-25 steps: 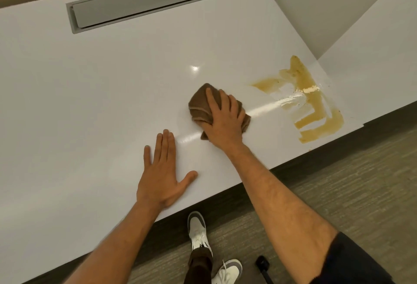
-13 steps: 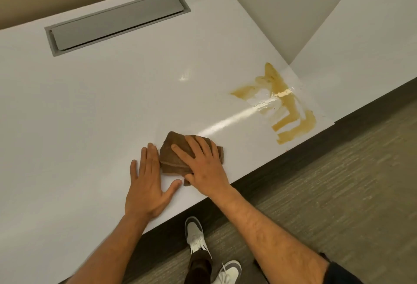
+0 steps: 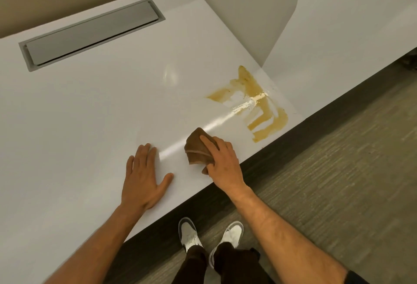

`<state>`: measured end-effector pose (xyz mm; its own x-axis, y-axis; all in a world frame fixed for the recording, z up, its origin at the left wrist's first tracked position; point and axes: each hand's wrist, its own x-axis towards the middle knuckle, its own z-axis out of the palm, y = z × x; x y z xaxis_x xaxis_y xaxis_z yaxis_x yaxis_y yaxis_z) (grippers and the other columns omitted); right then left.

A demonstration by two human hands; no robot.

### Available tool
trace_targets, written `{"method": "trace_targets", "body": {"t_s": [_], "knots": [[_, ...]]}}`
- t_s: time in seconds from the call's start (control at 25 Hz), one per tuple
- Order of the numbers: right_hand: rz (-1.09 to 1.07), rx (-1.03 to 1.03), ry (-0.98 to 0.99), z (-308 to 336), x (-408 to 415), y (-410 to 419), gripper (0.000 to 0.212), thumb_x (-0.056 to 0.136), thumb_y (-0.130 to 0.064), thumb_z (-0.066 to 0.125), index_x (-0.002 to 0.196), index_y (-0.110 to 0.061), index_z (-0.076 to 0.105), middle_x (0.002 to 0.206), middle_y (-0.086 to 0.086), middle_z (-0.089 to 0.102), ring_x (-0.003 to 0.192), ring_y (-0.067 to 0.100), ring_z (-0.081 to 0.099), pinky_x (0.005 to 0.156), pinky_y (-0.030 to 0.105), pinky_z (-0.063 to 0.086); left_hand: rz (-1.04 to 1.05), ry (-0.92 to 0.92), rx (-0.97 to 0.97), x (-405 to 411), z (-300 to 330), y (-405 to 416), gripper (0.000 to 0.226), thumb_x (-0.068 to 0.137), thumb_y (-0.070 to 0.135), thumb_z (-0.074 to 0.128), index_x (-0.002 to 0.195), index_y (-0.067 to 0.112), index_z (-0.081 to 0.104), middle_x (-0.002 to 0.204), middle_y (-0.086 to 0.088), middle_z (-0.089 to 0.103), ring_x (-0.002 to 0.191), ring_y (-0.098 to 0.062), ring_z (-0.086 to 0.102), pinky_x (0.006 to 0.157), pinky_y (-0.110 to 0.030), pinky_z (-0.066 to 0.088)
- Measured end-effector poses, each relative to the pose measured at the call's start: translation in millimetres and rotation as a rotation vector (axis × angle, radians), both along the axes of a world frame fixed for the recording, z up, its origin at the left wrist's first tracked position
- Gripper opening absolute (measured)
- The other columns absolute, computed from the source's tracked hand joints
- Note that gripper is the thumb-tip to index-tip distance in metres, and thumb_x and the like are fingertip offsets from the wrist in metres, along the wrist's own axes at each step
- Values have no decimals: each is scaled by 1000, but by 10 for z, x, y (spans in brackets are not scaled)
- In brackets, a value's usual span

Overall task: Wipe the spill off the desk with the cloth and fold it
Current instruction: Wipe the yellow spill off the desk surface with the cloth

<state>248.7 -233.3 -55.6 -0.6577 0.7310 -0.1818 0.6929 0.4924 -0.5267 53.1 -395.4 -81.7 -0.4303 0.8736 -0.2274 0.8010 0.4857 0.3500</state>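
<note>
A long grey cable hatch [image 3: 90, 33] is set flush in the far left of the white top, lid closed. A rounded white divider panel [image 3: 246, 10] stands at the right. Grey carpet [image 3: 338, 170] lies below, with two white shoes [image 3: 188, 233] on it.

1. Both forearms bare from wrist to past the elbow; no watch, rings or bands visible on the left hand [image 3: 142, 180] or the right hand [image 3: 222, 164].
2. Dark sleeve edge [image 3: 356, 278] shows at the right upper arm, lower right corner of view.
3. Dark trousers [image 3: 228, 263], narrow at the ankle.
4. White sneakers [image 3: 188, 233] with grey panels and white laces.
</note>
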Motion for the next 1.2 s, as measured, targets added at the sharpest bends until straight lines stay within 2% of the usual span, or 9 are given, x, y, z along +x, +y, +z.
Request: {"method": "trace_targets", "body": {"t_s": [0.08, 0.16, 0.32, 0.4, 0.48, 0.68, 0.88, 1.0, 1.2], "knots": [[-105, 37, 93, 31, 104, 113, 82, 88, -5, 66, 156, -32, 30, 149, 6, 42, 130, 26, 40, 104, 48, 49, -92, -8, 41, 55, -38, 292, 104, 91, 83, 16, 168, 14, 4, 177, -4, -2, 163, -21, -5, 131, -41, -8], [-226, 117, 152, 32, 231, 298, 86, 84, -2, 68, 154, -33, 30, 148, 5, 42, 128, 24, 40, 104, 46, 49, -130, -15, 66, 52, -81, 647, 97, 94, 77, 21, 167, 19, -6, 176, 1, -11, 162, -17, -13, 129, -37, -15], [-371, 202, 76, -47, 470, 653, 87, 82, -5, 71, 155, -27, 30, 154, 12, 38, 138, 32, 36, 112, 57, 41, -206, 46, 40, -10, -149, 1251, 91, 97, 74, 17, 167, 20, -7, 176, 2, -13, 161, -16, -17, 129, -46, -14], [-301, 181, -109, -137, 521, 702, 93, 85, -20, 76, 160, -24, 21, 162, 18, 26, 149, 38, 23, 119, 63, 28, -199, 76, 0, -13, -180, 1401, 92, 97, 74, 14, 166, 20, -11, 176, 1, -16, 161, -17, -18, 130, -51, -10], [-240, 196, -226, -232, 516, 715, 99, 87, -42, 72, 163, -23, 11, 166, 22, 17, 154, 42, 12, 122, 63, 17, -187, 114, -22, 17, -205, 1443, 92, 97, 76, 11, 165, 20, -16, 175, 1, -19, 162, -18, -16, 130, -54, -7], [-211, 285, -238, -338, 336, 891, 97, 90, -66, 51, 163, -23, 2, 167, 23, 15, 154, 45, 11, 120, 62, 16, -182, 117, -35, 14, -204, 1454, 93, 97, 77, 11, 166, 20, -14, 175, 2, -19, 163, -19, -13, 130, -56, -3], [-125, 270, -159, -378, -226, 1342, 88, 94, -64, 46, 163, -26, 7, 169, 18, 13, 156, 42, 6, 121, 60, 16, -174, 115, -35, 8, -247, 1459, 94, 98, 77, 16, 167, 20, -12, 176, 2, -16, 163, -19, -11, 130, -55, -2], [-44, 289, -156, -373, -663, 1579, 86, 94, -57, 56, 162, -29, 13, 167, 17, 19, 155, 43, 12, 120, 62, 20, -170, 105, -30, 4, -253, 1473, 95, 97, 78, 17, 167, 20, -11, 176, 2, -15, 163, -19, -11, 130, -54, -5], [113, 252, -67, -374, -1037, 1697, 73, 96, -51, 55, 160, -32, 26, 165, 13, 27, 152, 40, 21, 119, 63, 21, -114, 56, 24, 6, -278, 1464, 99, 95, 80, 23, 166, 21, -14, 176, 4, -16, 163, -15, -11, 131, -48, -6]]}}
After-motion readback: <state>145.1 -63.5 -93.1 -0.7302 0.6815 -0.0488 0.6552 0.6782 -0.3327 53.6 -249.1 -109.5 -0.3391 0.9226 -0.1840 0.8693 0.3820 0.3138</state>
